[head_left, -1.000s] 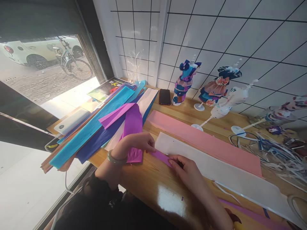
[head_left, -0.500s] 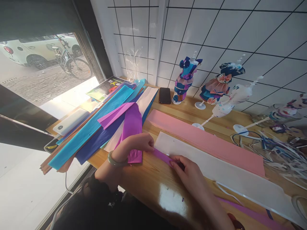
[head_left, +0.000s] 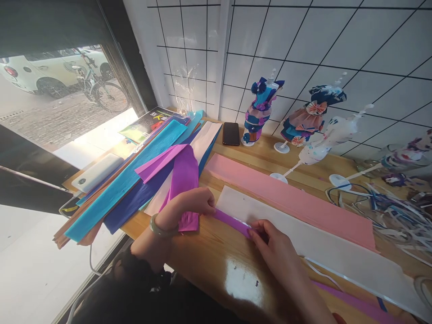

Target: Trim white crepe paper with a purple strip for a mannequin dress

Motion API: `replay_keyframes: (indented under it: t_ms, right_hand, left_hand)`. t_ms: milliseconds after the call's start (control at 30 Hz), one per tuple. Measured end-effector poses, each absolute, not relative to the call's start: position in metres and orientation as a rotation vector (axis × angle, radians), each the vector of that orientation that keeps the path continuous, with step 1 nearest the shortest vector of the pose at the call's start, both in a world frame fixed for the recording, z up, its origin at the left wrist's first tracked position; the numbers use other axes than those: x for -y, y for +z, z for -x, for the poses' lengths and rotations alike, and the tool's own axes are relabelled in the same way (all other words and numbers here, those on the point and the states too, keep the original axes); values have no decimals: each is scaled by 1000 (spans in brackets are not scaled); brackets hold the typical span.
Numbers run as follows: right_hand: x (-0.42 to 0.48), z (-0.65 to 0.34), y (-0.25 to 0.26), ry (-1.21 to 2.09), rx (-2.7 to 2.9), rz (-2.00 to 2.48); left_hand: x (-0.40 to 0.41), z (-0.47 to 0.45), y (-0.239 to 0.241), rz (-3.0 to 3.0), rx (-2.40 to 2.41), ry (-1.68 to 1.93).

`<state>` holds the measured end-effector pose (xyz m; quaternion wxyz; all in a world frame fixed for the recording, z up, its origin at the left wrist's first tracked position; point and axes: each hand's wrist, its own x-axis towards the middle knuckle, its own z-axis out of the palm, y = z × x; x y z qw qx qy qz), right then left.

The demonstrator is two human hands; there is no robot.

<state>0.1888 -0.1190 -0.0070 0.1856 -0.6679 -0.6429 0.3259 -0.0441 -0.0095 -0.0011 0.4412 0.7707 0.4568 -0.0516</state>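
A narrow purple paper strip point(head_left: 231, 222) lies along the near edge of a long white paper sheet point(head_left: 324, 245) on the wooden table point(head_left: 216, 265). My left hand point(head_left: 192, 202), with a pale bangle on its wrist, pinches the strip's left end. My right hand point(head_left: 273, 245) presses its fingertips on the strip a little further right. Both hands are closed on the strip. A folded purple crepe sheet point(head_left: 185, 180) lies under my left hand.
A pink paper sheet point(head_left: 286, 198) lies beyond the white one. Stacked blue, teal and white crepe sheets point(head_left: 135, 180) fill the left. A black phone point(head_left: 231, 133), several paper-dressed doll stands point(head_left: 261, 110) and a tangle of paper strips point(head_left: 388, 211) sit by the tiled wall.
My right hand has slid to the right along the purple strip, so more of the strip shows between the hands. My left hand stays on the strip's end.
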Motion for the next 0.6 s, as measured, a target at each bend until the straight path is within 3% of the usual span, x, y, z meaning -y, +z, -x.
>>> replay_keyframes:
  t_ms: [600]
  right_hand:
    - [118, -201, -15, 1017, 1748, 1884]
  left_hand:
    - [11, 42, 0, -1876, -1185, -126]
